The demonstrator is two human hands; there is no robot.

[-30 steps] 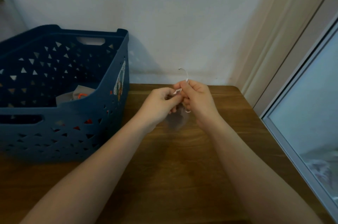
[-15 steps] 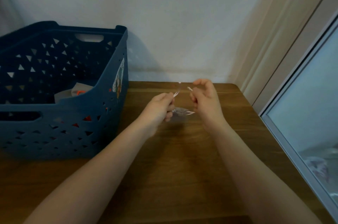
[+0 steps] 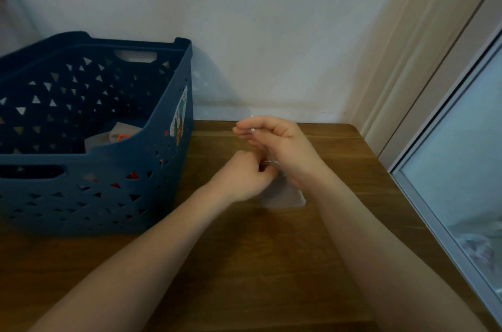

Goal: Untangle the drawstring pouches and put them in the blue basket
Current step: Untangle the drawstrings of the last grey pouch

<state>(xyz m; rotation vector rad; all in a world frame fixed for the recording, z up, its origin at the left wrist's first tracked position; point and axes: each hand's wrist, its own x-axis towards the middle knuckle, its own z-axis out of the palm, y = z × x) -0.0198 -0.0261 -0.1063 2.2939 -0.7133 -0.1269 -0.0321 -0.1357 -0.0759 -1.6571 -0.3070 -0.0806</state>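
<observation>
A sheer pale drawstring pouch (image 3: 284, 196) hangs between my hands, just above the wooden table (image 3: 244, 263). My left hand (image 3: 244, 177) grips the gathered top of the pouch with curled fingers. My right hand (image 3: 279, 141) is raised behind it and pinches the thin white drawstring (image 3: 253, 129), pulling it upward. The blue basket (image 3: 108, 168) stands at the left; inside it lie other pale pouches (image 3: 114, 136) with an orange cord.
A white wall runs along the back of the table. A door frame and a window frame (image 3: 434, 209) border the table's right side. The basket takes up the left part of the tabletop.
My hands were level and a little apart, stretching the string. Now the right hand has risen with the drawstring while the left has dropped lower on the pouch, which hangs visible below.
</observation>
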